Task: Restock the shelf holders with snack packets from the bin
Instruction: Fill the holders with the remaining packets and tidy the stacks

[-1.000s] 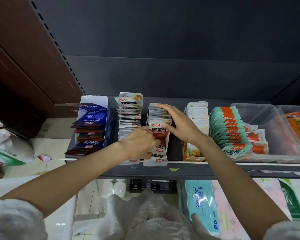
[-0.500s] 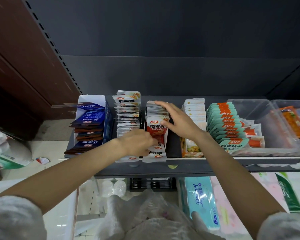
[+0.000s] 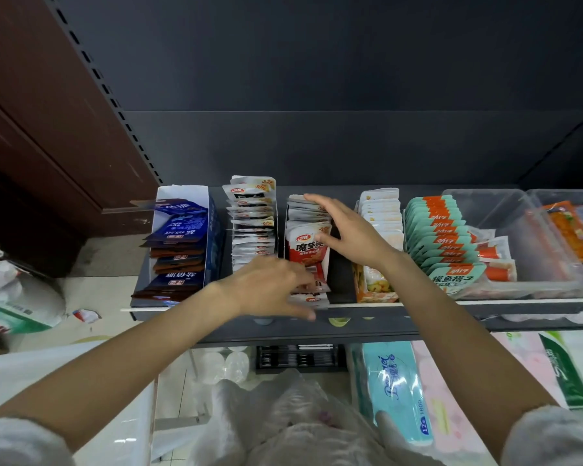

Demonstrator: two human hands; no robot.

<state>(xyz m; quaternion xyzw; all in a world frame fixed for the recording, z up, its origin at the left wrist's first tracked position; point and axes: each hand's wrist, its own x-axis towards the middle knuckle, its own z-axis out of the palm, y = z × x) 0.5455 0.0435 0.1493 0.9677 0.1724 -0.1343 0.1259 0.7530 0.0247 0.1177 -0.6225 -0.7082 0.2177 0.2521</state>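
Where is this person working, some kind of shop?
Most likely a small shop: a dark metal shelf holds rows of snack packets in holders, with tissue packs stocked below.

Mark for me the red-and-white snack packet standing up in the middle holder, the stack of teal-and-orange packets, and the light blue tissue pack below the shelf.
Red-and-white snack packet (image 3: pixel 306 247): head view, its printed front.
Stack of teal-and-orange packets (image 3: pixel 443 242): head view, mid-stack top edges.
Light blue tissue pack (image 3: pixel 396 390): head view, its top face.

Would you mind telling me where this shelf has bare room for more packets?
Free: the dark gap between the red packet row and the orange box, and the clear bin's bare middle. Crowded: the blue, white and teal rows.
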